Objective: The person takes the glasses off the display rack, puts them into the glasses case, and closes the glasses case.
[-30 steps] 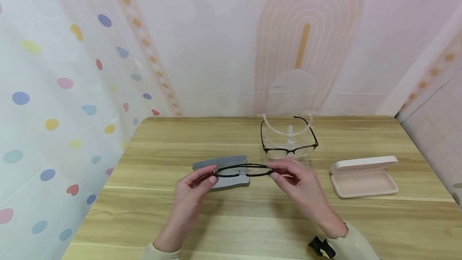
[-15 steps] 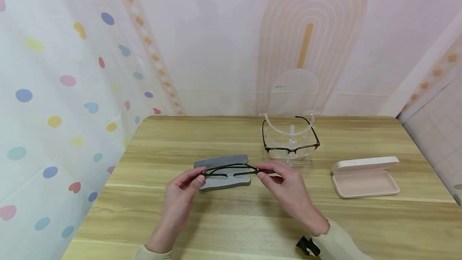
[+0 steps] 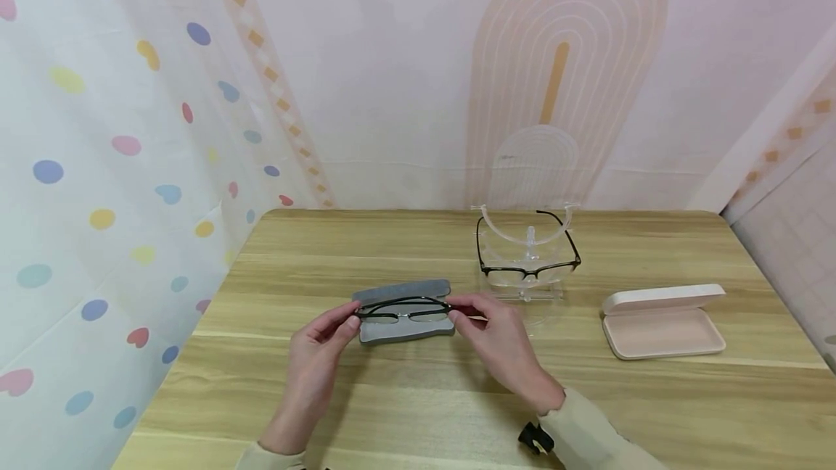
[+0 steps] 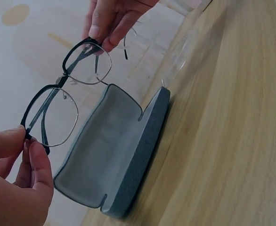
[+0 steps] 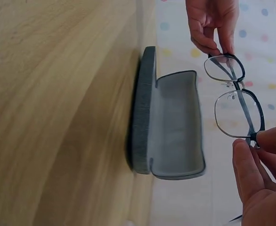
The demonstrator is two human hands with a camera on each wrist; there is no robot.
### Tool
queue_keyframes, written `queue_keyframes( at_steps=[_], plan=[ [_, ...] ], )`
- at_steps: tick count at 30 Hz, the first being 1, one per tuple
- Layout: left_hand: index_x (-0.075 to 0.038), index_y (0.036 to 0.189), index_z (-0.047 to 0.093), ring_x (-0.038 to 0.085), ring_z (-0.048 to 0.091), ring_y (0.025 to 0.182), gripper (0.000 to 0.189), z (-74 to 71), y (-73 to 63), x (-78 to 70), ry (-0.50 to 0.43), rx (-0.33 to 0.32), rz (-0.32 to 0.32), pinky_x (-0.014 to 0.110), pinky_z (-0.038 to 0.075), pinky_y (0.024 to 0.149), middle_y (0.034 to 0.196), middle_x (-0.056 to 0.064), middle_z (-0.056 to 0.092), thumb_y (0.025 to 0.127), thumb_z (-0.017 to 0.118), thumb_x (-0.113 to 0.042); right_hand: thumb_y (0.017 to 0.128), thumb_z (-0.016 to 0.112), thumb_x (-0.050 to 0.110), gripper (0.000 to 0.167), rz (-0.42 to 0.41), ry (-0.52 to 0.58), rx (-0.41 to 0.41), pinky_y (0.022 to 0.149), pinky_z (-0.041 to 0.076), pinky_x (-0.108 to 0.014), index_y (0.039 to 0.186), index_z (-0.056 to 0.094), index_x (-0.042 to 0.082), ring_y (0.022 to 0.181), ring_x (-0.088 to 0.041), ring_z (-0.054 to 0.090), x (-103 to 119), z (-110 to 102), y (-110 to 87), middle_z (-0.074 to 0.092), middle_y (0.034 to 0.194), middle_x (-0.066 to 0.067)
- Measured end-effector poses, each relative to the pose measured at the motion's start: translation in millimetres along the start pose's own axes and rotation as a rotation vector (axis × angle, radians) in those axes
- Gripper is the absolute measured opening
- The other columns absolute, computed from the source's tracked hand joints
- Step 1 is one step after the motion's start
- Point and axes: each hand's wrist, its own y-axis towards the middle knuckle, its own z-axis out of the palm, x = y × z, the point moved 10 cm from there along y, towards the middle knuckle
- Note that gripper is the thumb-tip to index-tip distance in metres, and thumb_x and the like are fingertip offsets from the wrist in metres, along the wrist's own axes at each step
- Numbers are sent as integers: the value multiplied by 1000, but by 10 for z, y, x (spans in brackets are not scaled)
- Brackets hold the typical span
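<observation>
A pair of black half-rim eyeglasses [image 4: 65, 79] with folded temples is held level between both hands. My left hand [image 3: 318, 357] pinches one end corner of the frame between thumb and fingers. At the opposite corner, my right hand [image 3: 499, 343] does the same. Beneath the glasses, in the head view, lies an open grey eyeglass case [image 3: 405, 332], its lid standing up at the far side. Both wrist views show the glasses apart from the case [image 5: 175, 127], held over it.
A clear stand [image 3: 530, 241] bears a second pair of black-framed glasses [image 3: 530, 272] behind my right hand. To the right sits an open pale pink case [image 3: 662, 332]. A small black object [image 3: 537, 439] is by my right sleeve. Curtains stand behind the wooden table [image 3: 418, 397].
Both hands have moved left with the eyeglasses, from the right part of the grey case to squarely above it. The cases and the stand keep their places.
</observation>
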Motion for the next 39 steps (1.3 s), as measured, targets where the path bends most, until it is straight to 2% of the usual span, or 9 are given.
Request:
queue_keyframes(
  at_steps=[9,20,28,33,39],
  plan=[
    [11,124,68,6,68,93,30,-41,40,82,34,-8,-35,21,57,86,100,-8,75,96,70,3,93,74,4,18,60,9,24,79,59,-25,110,78,8,88,-13,69,-150,74,88,76,98,0],
    [12,125,64,9,66,94,33,-53,129,213,113,11,-72,23,57,85,99,-2,71,94,71,5,93,71,-1,15,90,30,50,77,59,-26,106,77,5,91,-19,74,-282,152,128,76,104,-7],
    [9,123,67,7,67,93,31,-69,187,287,213,30,-84,21,56,83,103,1,73,94,72,3,93,70,-1,15,84,-35,98,75,60,-27,105,77,6,93,-20,74,-343,216,162,75,112,-9],
    [9,122,69,6,67,92,30,-74,215,299,272,40,-83,18,55,81,108,9,74,93,73,1,93,70,-2,17,67,-101,129,75,59,-27,105,77,7,93,-19,73,-359,259,191,76,109,-8],
    [8,119,71,6,65,91,28,-68,250,357,333,64,-101,18,54,77,111,12,74,93,74,-1,92,72,0,16,37,-222,140,81,58,-31,104,78,10,93,-16,71,-367,267,220,76,105,-3]
  ],
)
